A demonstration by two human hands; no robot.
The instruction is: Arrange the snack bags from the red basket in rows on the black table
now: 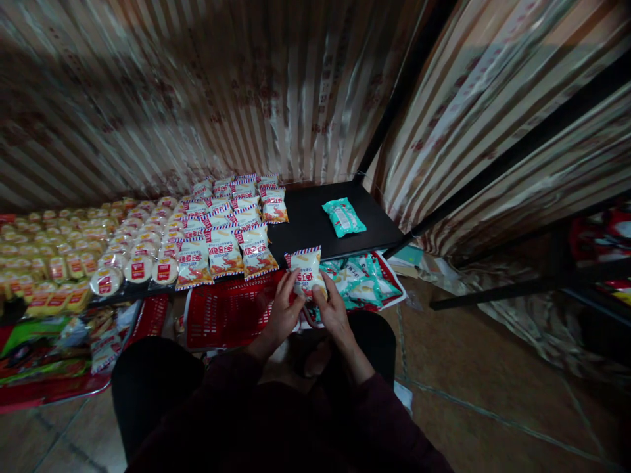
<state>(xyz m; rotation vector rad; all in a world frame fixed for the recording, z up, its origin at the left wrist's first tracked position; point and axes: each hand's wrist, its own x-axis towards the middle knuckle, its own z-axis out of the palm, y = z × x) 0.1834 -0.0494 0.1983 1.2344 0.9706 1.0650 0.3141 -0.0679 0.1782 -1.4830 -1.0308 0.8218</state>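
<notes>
Between my two hands is a small white snack bag (306, 268) with a striped top edge and red lettering. My left hand (284, 303) grips its left side, and my right hand (334, 307) grips its lower right side. Just beyond it is the edge of a black shelf (310, 230). On the shelf's left part, matching snack bags (225, 253) lie in overlapping rows. A single teal packet (344, 217) lies apart on the right. Under my right hand's side, a basket holds teal packets (367, 279).
Round packaged cakes (139, 268) and yellow packets (59, 268) fill the shelf's left. Below stand a red basket (217, 318) and another basket of mixed snacks (64, 348). Black metal posts (394, 118) rise at the right, before striped sheeting (276, 98). Tiled floor (468, 348) lies to the right.
</notes>
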